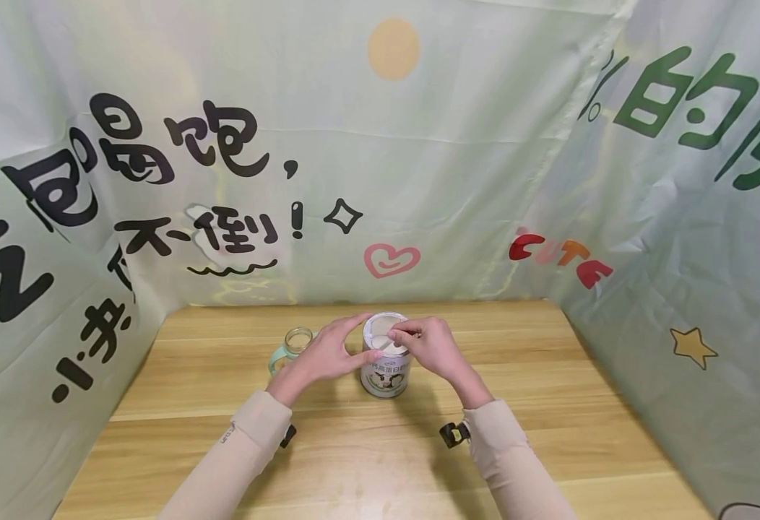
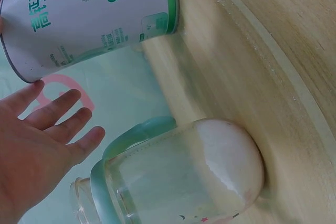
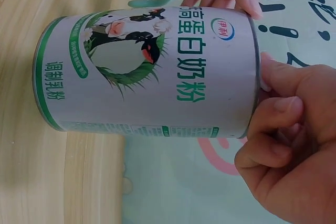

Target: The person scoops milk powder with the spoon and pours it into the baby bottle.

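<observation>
An open white milk powder can [image 1: 386, 375] with green print and a cow picture stands upright on the table. My left hand [image 1: 331, 350] is at its left side, thumb and index finger touching the rim; the other fingers of that hand [image 2: 39, 145] are spread straight and apart from the can. Over the mouth, my right hand [image 1: 428, 347] pinches a thin pale stick-like piece [image 1: 386, 344], mostly covered by the fingers. Curled fingers of the right hand [image 3: 294, 145] show beside the can's top edge. What lies deeper inside the can is hidden.
Left of the can stands a clear bottle [image 2: 163, 177] with a mint-green handle, no lid and a white layer at its bottom. My left hand partly covers it in the head view. Printed cloth walls [image 1: 458, 180] surround the wooden table [image 1: 367, 462] at the back and sides.
</observation>
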